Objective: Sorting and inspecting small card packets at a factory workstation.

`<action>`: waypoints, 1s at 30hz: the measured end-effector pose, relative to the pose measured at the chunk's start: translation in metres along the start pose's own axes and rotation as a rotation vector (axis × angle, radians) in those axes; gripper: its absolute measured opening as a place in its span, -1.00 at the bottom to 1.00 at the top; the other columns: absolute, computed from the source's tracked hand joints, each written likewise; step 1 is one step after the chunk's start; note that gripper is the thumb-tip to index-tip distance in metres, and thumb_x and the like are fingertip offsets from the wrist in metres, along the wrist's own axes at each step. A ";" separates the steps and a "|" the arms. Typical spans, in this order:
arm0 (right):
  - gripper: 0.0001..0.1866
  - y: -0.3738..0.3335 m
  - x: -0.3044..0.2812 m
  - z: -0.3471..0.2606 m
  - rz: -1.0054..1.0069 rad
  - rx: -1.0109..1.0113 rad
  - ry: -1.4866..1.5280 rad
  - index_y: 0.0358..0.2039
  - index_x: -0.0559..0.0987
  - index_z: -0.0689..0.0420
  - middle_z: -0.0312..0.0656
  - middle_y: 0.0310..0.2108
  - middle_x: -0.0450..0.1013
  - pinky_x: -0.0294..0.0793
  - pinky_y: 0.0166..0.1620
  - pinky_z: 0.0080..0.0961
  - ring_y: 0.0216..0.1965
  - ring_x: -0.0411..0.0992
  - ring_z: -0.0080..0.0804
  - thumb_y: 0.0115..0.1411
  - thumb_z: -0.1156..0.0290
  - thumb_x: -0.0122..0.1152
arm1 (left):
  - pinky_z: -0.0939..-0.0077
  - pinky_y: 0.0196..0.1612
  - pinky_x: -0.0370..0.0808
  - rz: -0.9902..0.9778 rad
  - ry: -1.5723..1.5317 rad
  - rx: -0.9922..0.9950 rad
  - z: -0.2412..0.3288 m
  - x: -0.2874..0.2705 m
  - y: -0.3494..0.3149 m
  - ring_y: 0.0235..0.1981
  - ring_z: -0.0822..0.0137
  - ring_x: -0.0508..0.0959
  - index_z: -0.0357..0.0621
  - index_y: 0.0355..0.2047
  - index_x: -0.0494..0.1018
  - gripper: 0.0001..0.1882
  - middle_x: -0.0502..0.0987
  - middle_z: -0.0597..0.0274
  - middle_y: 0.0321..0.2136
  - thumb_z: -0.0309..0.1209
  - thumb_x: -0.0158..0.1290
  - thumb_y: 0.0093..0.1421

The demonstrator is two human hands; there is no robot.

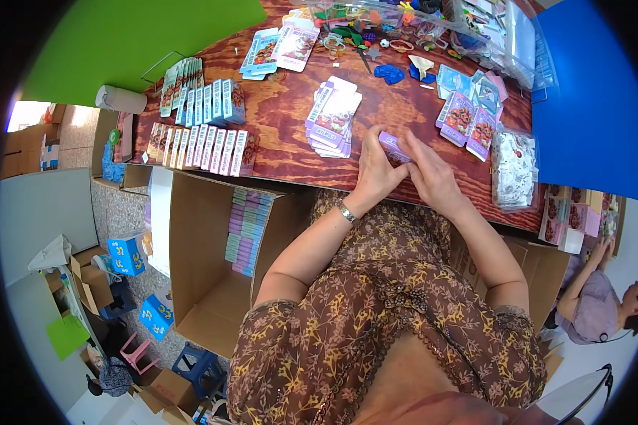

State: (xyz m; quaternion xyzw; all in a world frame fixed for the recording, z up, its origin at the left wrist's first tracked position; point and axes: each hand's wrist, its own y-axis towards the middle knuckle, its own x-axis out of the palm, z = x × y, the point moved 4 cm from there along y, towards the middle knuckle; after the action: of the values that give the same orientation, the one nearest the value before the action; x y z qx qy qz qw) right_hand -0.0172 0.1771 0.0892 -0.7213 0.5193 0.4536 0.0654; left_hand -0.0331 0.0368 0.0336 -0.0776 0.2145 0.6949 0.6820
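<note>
Close to the table's front edge, a small purple box (393, 146) is gripped between both my hands. My left hand (377, 168) is closed along its left side, the thumb reaching toward the right. From the other side my right hand (432, 173) presses against the box with its fingers together, hiding part of it. Just left of the hands lies a loose pile of flat purple-and-white printed cartons (334, 117). To the right are more purple picture cartons (461, 117), overlapping light blue and pink sheets (483, 91).
Rows of upright small boxes (198, 147) line the table's left side. A clear tray of trinkets (432, 28) stands at the back, a bag of white packets (515, 170) at the right edge. Below is an open cardboard carton (205, 283) holding stacked boxes. A person (595, 301) sits at right.
</note>
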 end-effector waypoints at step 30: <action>-0.57 0.008 -0.104 0.129 0.294 0.424 -0.393 0.13 0.55 0.14 0.01 -0.03 0.53 0.44 0.09 -0.24 0.02 0.48 -0.10 0.26 0.34 0.29 | -0.14 0.11 0.38 0.009 0.889 0.072 -0.045 -0.068 0.081 0.13 -0.21 0.38 -0.49 0.29 0.11 0.05 0.37 -0.27 0.13 0.01 0.33 0.03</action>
State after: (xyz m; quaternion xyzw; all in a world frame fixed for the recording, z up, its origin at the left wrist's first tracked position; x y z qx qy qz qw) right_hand -0.1048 0.3183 0.0924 -0.5075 0.6784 0.4704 0.2469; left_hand -0.1167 -0.0416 0.0364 -0.3440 0.5113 0.5889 0.5229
